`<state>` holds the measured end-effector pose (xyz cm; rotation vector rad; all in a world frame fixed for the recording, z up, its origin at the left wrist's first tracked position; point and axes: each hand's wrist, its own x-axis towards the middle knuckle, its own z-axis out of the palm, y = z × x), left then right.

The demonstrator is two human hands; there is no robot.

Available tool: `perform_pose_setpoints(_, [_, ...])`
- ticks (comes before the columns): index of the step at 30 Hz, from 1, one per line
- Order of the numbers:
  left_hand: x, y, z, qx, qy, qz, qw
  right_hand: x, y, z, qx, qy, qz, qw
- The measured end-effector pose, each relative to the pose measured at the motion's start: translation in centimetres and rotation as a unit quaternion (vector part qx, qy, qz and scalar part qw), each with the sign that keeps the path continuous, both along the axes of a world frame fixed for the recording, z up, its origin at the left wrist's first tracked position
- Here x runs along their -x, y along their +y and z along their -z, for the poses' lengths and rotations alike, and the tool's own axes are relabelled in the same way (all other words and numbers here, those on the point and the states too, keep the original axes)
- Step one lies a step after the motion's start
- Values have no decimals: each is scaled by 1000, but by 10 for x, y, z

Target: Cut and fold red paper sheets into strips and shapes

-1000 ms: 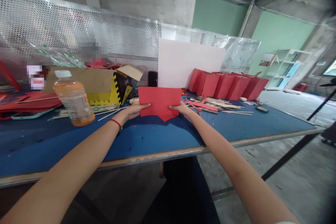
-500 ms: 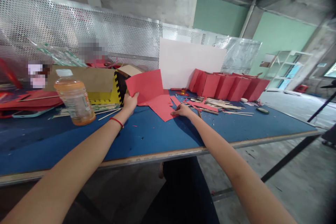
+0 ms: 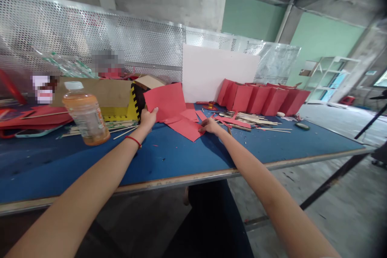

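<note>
Upper red sheet is raised and tilted, left of the lower red sheet; lower one lies on the blue table, one corner pointing at the wearer; more red paper shows just behind.

Left hand grasps the upper sheet by its left edge, thumb on the near face, other fingers mostly hidden; right hand is palm-down, fingertips on the lower sheet's right edge; can't tell if it's pinching or just pressing; both arms reach well forward, red bracelet on the left wrist.

Bottle has a printed label, too blurred to read; yellow box behind it has a black striped edge and small marks, also unreadable.

Table's front edge runs nearer the wearer, well apart from both sheets; blue surface between has a few small scraps; bottle bounds the left side; wooden sticks sit right of the right hand; white board and red paper bags stand behind.
</note>
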<state>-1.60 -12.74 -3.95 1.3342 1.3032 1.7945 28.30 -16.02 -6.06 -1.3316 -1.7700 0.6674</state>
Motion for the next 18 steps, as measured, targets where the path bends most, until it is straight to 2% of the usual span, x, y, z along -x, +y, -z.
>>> perform_pose_setpoints(4, [2, -1, -2, -8, 1, -54, 999, -7, -6, -15, -56, 8, -12, 998])
perform_pose_setpoints(10, [7, 1, -3, -3, -6, -79, 997, -20, -8, -27, -146, 52, 12, 988])
perform_pose_setpoints(14, [6, 3, -3, 4, -8, -91, 996, -32, -4, -30, -175, 90, 27, 980])
perform_pose_setpoints(18, [5, 4, -3, 7, 4, -92, 996, -39, -4, -35, -181, 126, 3, 975])
